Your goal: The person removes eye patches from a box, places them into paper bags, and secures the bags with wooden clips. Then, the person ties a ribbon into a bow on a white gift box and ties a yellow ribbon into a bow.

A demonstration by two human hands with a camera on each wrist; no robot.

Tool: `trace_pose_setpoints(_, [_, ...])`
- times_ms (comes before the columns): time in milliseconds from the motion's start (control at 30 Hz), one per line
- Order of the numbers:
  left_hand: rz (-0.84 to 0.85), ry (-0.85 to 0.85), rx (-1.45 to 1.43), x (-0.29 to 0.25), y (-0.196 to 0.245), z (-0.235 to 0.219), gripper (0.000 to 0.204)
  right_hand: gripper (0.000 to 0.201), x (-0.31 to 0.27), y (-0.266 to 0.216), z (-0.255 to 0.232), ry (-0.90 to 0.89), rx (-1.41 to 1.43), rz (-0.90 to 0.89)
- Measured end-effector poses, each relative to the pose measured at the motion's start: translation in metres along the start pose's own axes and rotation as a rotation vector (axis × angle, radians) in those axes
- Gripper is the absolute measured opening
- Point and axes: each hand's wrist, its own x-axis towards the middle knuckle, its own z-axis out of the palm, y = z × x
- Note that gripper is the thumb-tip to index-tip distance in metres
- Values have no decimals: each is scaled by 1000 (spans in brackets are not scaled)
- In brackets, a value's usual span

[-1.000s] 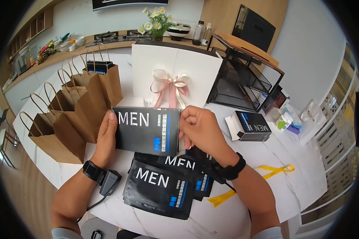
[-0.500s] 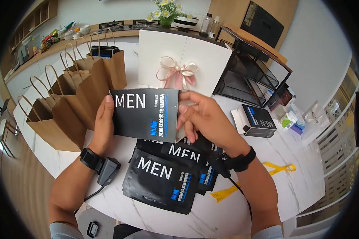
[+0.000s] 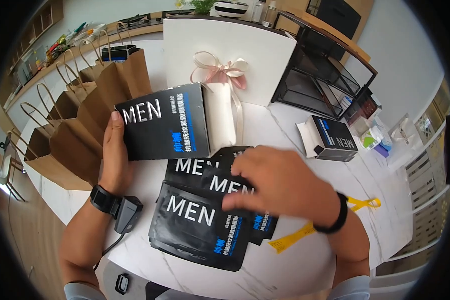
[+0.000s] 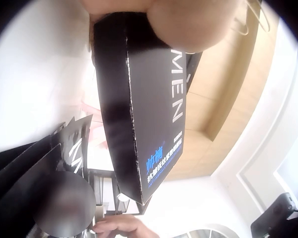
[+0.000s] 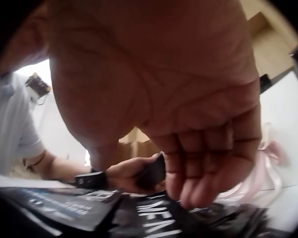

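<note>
My left hand (image 3: 116, 157) grips a black carton (image 3: 157, 132) lettered MEN by its left end, tilted above the table. The carton's white end flap (image 3: 222, 120) stands open at the right. Below it lie several flat black sachets (image 3: 195, 237), also marked MEN, in overlapping piles. My right hand (image 3: 287, 187) hovers over these sachets, thumb apart from the slightly bent fingers. In the right wrist view the palm (image 5: 154, 84) faces the camera with nothing in it. The left wrist view shows the carton's side (image 4: 116, 109) beneath my left hand.
Brown paper bags (image 3: 80, 135) stand in a row on the left, the far one holding a black box (image 3: 119, 52). A white box with a ribbon bow (image 3: 220, 70) stands behind. On the right are another black carton (image 3: 331, 141), a mesh rack (image 3: 310, 92) and a yellow ribbon (image 3: 292, 240).
My right hand has left the carton's open end and come down over the sachets. The carton has tilted and shifted left in my left hand, its white flap now showing.
</note>
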Motion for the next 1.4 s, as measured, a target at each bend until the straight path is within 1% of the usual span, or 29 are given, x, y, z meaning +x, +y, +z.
trace_pose_setpoints(33, [5, 9, 6, 0, 1, -1, 54, 59, -7, -8, 12, 78, -181, -185])
trace_pose_setpoints(67, [-3, 22, 1, -1, 0, 0, 54, 63, -11, -21, 16, 14, -211, -189])
trace_pose_setpoints(100, [-14, 34, -9, -2, -1, 3, 54, 63, -11, -25, 20, 11, -210, -195])
trace_pose_setpoints(167, [-21, 41, -27, -6, 0, 6, 54, 64, -12, -28, 22, -63, -297, -190])
trace_pose_setpoints(200, [-24, 42, -31, -5, -1, 4, 54, 59, -12, -22, 24, -42, -192, -193])
trace_pose_setpoints(233, [-25, 37, -32, -2, 0, 4, 54, 59, -11, -15, 26, -36, -194, -186])
trace_pose_setpoints(300, [-25, 34, -22, 0, 0, 4, 54, 50, -9, -4, 27, -35, 84, -170])
trace_pose_setpoints(333, [-28, 50, -15, 0, 0, 3, 54, 40, -9, -1, 27, -73, 161, -104])
trace_pose_setpoints(367, [-22, 48, -16, 0, -1, 1, 54, 40, -10, 1, 28, -69, 156, -106])
trace_pose_setpoints(433, [5, 32, 2, 2, -3, -1, 54, 32, -14, 8, 29, -66, 328, -16])
trace_pose_setpoints(467, [9, 34, -1, 2, -2, 0, 54, 25, -16, 12, 29, 32, 375, -19])
trace_pose_setpoints(500, [4, 29, -3, 1, -1, 1, 54, 25, -18, 14, 21, 30, 374, -22])
trace_pose_setpoints(567, [-7, 26, -3, -1, -1, 2, 54, 22, -25, 18, -1, 32, 517, 227])
trace_pose_setpoints(600, [-20, 39, -5, 0, -1, 3, 53, 18, -31, 25, -4, 161, 525, 154])
trace_pose_setpoints(633, [-29, 54, -7, 0, 0, 4, 53, 17, -36, 26, -20, 204, 453, 147])
trace_pose_setpoints(700, [3, 54, 10, 2, -1, 3, 53, 21, -42, 38, -37, 342, 372, 207])
trace_pose_setpoints(767, [25, 36, 31, 3, -5, 2, 53, 22, -38, 59, -36, 622, 350, 135])
trace_pose_setpoints(800, [11, 28, 12, 3, -6, 2, 53, 21, -32, 59, -37, 668, 469, 197])
trace_pose_setpoints(833, [2, 18, -7, 3, -6, 2, 53, 21, -30, 59, -33, 685, 468, 199])
trace_pose_setpoints(900, [25, 1, -8, 2, -6, 5, 52, 20, -21, 61, -29, 636, 375, 114])
trace_pose_setpoints(967, [33, -22, -8, 1, -8, 5, 51, 17, -13, 51, -28, 596, 414, 193])
trace_pose_setpoints(1067, [-7, -13, -29, -1, -6, 5, 51, 17, -4, 46, -30, 605, 418, 163])
trace_pose_setpoints(1100, [-17, -13, -37, 0, -6, 5, 51, 18, -3, 45, -33, 565, 406, 178])
trace_pose_setpoints(1167, [-4, -16, -34, 2, -9, 4, 50, 19, -2, 40, -46, 375, 375, 214])
trace_pose_setpoints(1200, [5, -10, -17, 2, -12, 3, 49, 21, 0, 43, -45, 375, 399, 133])
trace_pose_setpoints(1233, [13, 0, -2, 3, -15, 2, 48, 21, 2, 44, -48, 379, 389, 130])
trace_pose_setpoints(1300, [31, -13, 21, 3, -16, -1, 46, 20, 7, 45, -56, 285, 444, 132])
trace_pose_setpoints(1333, [38, -24, 56, 4, -17, -2, 45, 19, 9, 47, -61, 249, 385, 165])
trace_pose_setpoints(1400, [61, -35, 87, 4, -18, -1, 44, 19, 17, 45, -64, 224, 391, 172])
